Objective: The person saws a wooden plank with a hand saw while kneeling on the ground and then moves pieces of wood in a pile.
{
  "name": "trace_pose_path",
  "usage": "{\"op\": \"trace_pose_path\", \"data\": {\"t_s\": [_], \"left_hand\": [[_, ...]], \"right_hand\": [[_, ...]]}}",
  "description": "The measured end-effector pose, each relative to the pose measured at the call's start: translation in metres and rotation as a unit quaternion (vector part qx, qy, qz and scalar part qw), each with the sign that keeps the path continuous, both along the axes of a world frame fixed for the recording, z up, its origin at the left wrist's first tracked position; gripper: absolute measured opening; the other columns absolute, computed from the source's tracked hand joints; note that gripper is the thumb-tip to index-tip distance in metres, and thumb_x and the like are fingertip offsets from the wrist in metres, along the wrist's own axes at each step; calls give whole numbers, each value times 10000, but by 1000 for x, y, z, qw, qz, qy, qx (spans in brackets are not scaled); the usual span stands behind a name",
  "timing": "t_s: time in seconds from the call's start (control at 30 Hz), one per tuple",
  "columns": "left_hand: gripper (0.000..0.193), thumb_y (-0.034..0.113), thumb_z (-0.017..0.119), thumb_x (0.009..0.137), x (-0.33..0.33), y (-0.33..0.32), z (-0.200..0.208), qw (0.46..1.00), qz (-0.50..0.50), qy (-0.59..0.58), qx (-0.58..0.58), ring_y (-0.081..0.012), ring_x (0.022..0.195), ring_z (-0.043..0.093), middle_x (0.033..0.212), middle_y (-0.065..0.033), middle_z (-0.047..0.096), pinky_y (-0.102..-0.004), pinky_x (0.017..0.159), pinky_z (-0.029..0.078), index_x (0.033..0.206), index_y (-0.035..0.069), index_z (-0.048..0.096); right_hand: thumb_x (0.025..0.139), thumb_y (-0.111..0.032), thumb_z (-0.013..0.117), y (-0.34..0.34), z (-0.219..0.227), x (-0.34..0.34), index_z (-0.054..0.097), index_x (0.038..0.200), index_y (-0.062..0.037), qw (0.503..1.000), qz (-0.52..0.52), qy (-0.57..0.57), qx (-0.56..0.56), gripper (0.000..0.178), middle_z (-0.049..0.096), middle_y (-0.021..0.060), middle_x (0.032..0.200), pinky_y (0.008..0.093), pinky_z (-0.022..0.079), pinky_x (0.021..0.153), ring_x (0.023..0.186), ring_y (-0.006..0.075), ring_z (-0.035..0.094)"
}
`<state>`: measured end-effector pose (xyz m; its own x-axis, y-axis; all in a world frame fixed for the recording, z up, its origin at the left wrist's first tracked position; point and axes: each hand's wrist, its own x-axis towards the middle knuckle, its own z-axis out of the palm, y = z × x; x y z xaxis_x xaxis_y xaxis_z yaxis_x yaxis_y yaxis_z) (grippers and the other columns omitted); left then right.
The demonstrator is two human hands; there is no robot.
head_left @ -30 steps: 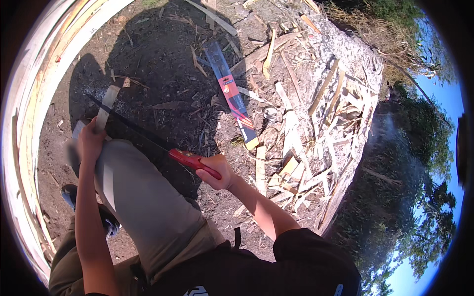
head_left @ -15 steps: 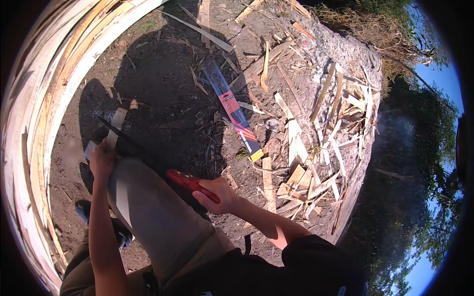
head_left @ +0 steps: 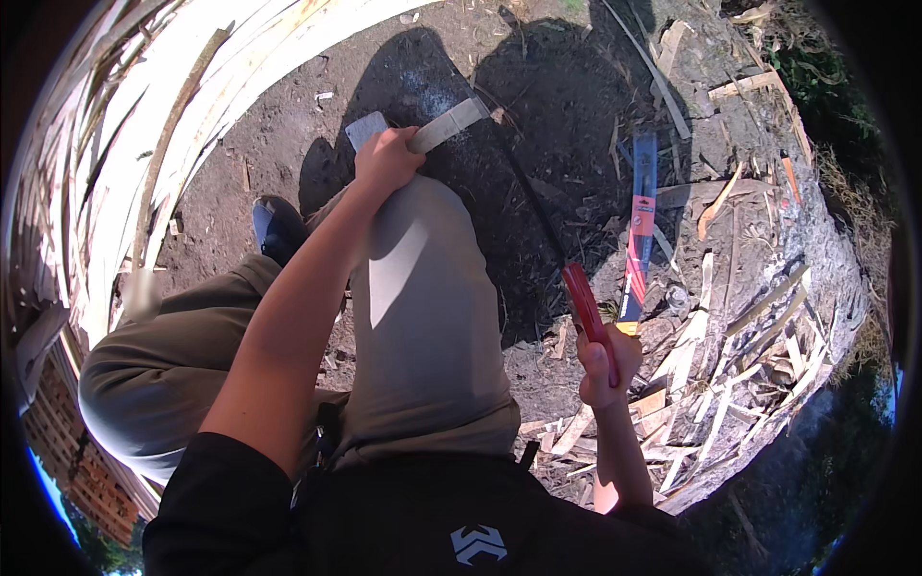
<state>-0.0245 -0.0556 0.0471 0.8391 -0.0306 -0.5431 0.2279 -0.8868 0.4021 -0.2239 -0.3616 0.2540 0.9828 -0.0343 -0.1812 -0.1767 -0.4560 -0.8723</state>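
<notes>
Handsaw slants in front of the person, its dark blade pointing away; right of it lies 1 long package. A pale wood strip has its far end at the blade. Of 2 hands, the right hand is wrapped round the saw's red handle; the left hand clasps the strip.
</notes>
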Motion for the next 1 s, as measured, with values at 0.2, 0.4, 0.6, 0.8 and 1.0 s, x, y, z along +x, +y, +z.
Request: {"op": "trace_pose_path", "data": {"t_s": [0.2, 0.4, 0.6, 0.8, 1.0], "left_hand": [[537, 312, 744, 779, 1, -6, -10, 999, -27, -16, -16, -307, 1122, 658, 1119, -97, 727, -429, 957, 513, 1308, 253, 673], [536, 304, 741, 777, 4, -3, -5, 1000, -26, -2, -7, -304, 1110, 664, 1102, -102, 727, -433, 948, 520, 1307, 260, 674], [525, 289, 745, 771, 3, 1, -6, 999, -34, -13, -10, -321, 1053, 684, 1054, -115, 733, -450, 907, 534, 1292, 268, 686], [527, 257, 742, 763, 4, -5, -9, 999, -38, -32, -5, -329, 1012, 698, 1036, -122, 738, -453, 874, 548, 1287, 262, 688], [497, 239, 734, 769, 5, 3, 3, 1000, -6, 4, -22, -319, 1036, 698, 1075, -118, 738, -451, 880, 551, 1265, 231, 701]], "right_hand": [[971, -176, 608, 31, -107, 72, 529, 716, -34, 996, 8, -17, 84, 302, 378, 7, 521, 302, 282, 453, 460, 76, 367], [981, -164, 598, 34, -135, 69, 528, 716, -26, 997, -5, 6, 81, 307, 417, 4, 528, 292, 287, 455, 474, 61, 380], [968, -179, 608, 23, -127, 38, 574, 746, -21, 999, 2, -8, 53, 274, 434, 16, 516, 300, 296, 454, 458, 89, 412], [960, -184, 613, 12, -129, 30, 571, 750, -29, 999, 28, -11, 26, 265, 410, 42, 509, 314, 303, 457, 429, 140, 414], [981, -181, 613, 75, -144, 80, 532, 731, -38, 999, 35, -3, 9, 299, 402, 27, 511, 309, 296, 451, 434, 107, 400]]}}
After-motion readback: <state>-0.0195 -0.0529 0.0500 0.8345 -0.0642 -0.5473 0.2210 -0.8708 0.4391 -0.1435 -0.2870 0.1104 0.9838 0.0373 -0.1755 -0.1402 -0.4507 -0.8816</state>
